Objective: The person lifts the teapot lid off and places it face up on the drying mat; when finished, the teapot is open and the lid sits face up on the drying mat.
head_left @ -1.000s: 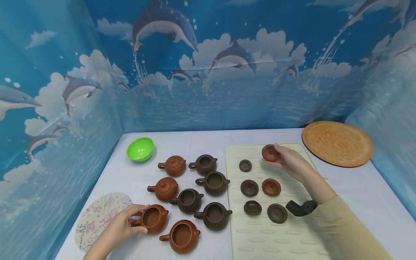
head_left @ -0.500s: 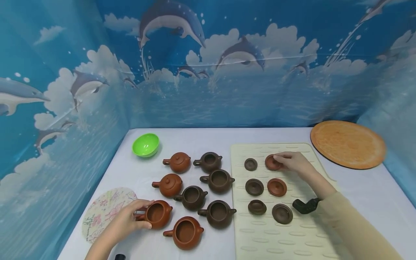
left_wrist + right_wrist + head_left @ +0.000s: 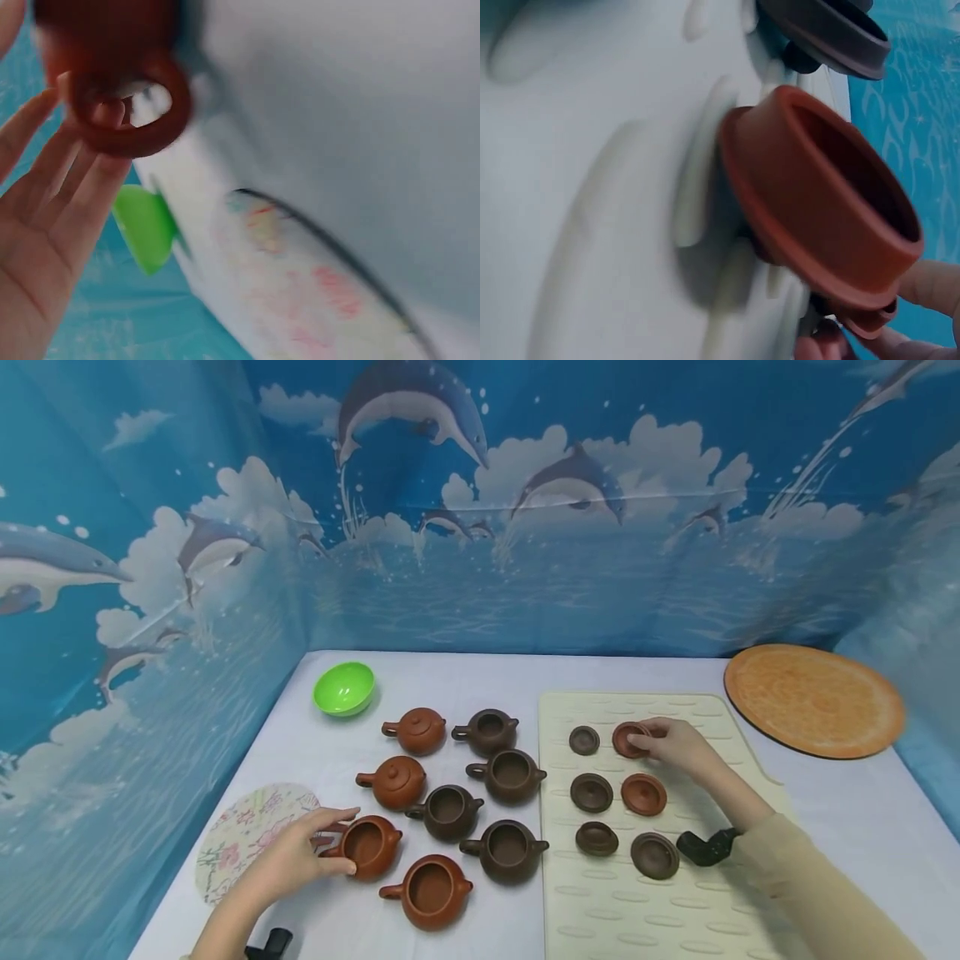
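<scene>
In the head view, my left hand point(image 3: 300, 852) reaches round the handle side of a reddish-brown clay teapot point(image 3: 372, 847), fingers spread; its ring handle point(image 3: 131, 142) shows before the fingers in the left wrist view. My right hand point(image 3: 678, 746) pinches the edge of a red-brown teapot lid point(image 3: 627, 740), which lies upside down at the back of a cream ridged mat. In the right wrist view this lid point(image 3: 870, 321) is mostly hidden behind another upturned red-brown lid point(image 3: 817, 195). Several dark brown lids point(image 3: 591, 792) lie around these two.
The cream mat point(image 3: 585, 935) covers the right of the white table. Several dark teapots point(image 3: 510, 852) and red-brown teapots point(image 3: 431, 893) stand left of it, two lidded. A green bowl point(image 3: 343, 689), a flowered round mat point(image 3: 225, 852) and an orange round board point(image 3: 813, 702) lie farther out.
The red-brown lid in my right hand has come down from above onto the mat. The left hand stays by its teapot, its fingers spread a little wider. The head view has shifted slightly.
</scene>
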`<state>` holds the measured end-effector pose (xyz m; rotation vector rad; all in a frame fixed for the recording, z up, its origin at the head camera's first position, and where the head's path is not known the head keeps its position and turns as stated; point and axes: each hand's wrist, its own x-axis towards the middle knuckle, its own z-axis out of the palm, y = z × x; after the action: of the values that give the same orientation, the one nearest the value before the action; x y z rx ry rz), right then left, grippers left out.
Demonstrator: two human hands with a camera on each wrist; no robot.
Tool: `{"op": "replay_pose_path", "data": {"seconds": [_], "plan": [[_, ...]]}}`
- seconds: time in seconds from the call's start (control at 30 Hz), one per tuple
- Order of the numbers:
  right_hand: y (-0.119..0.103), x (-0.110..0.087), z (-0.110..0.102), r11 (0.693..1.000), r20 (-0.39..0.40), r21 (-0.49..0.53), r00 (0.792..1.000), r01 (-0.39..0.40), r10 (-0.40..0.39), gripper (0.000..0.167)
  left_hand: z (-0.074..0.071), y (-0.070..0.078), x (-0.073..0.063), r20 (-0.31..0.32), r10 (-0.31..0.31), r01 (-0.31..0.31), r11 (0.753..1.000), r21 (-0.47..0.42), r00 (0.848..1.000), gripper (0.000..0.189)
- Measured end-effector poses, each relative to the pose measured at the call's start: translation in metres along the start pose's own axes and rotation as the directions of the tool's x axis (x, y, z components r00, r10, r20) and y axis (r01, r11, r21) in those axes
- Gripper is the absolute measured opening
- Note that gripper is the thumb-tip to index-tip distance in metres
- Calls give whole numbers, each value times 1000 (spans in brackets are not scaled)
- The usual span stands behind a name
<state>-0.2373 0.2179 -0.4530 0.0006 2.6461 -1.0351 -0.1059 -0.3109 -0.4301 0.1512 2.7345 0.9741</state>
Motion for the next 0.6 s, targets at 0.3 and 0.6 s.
{"op": "replay_pose_path", "data": {"seconds": [0.3,0.6], "plan": [[-23,-9,-12,996,-5,-77,999,40,-40,66,-34,28,31,-141,177,-168,983,79,974,45],[-126,-21,23,962,-46,-43,962,269,-271,51,-29,18,77,-29,126,-127,992,-20,992,41]]}}
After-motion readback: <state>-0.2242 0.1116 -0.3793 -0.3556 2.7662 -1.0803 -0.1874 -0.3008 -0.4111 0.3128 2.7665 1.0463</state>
